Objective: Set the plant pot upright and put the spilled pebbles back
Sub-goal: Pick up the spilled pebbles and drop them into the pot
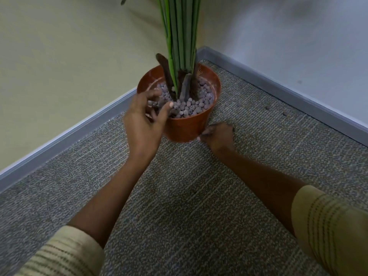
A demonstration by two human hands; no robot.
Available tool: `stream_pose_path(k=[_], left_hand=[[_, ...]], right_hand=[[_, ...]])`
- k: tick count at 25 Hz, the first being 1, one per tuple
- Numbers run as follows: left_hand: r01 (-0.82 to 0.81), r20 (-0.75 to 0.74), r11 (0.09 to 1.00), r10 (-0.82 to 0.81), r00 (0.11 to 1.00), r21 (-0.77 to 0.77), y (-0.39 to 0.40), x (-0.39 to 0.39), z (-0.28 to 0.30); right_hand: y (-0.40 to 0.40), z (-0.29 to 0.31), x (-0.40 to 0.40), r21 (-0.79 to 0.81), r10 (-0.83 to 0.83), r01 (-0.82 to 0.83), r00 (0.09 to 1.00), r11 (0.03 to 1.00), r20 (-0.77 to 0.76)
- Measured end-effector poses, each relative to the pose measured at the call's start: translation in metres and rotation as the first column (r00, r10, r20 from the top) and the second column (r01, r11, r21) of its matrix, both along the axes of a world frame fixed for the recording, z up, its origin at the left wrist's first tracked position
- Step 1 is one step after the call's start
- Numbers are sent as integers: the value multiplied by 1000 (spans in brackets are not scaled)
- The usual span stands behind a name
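The round terracotta-coloured plastic plant pot stands upright just above the middle of the frame, on the grey-flecked carpet in the corner where the two grey skirting boards meet. Tall green stems rise from it out of the top of the frame, and its top is filled with small grey-brown clay pebbles.

The left hand hovers at the pot's near-left rim, fingers spread and curled over the pebble bed, holding nothing that can be seen; the blur there suggests it may be dropping or smoothing pebbles, though that is hard to tell. The right hand is down on the carpet beside the pot's lower right wall, fingertips pinched together as if closing on a stray pebble; whether one is held is not visible.

A few loose pebbles lie on the carpet right of the pot, near the right skirting board.

To do this step well, pinch each pebble cleanly off the carpet pile, carry it over the rim before letting go, and avoid nudging the light, top-heavy pot, steadying it with the left hand.
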State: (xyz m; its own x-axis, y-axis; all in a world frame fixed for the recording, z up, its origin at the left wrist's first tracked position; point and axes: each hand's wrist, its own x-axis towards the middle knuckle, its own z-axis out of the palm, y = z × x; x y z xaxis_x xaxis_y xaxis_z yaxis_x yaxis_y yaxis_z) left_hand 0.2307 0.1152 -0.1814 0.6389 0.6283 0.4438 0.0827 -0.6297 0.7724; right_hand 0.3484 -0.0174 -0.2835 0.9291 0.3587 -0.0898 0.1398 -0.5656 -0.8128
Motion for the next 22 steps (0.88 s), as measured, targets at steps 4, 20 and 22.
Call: stream_pose_path(k=[4, 20, 22], left_hand=[[1, -22, 998, 1, 1000, 57, -11, -2, -16], [212, -161, 922, -168, 973, 323, -54, -23, -62], [316, -285, 900, -231, 930, 301, -67, -24, -70]], right_hand=[[-1, -2, 7, 2, 25, -25, 999, 1000, -45], [-79, 10, 40, -638, 561, -277, 773, 718, 296], [-80, 15, 36, -691, 655, -329, 703, 644, 276]])
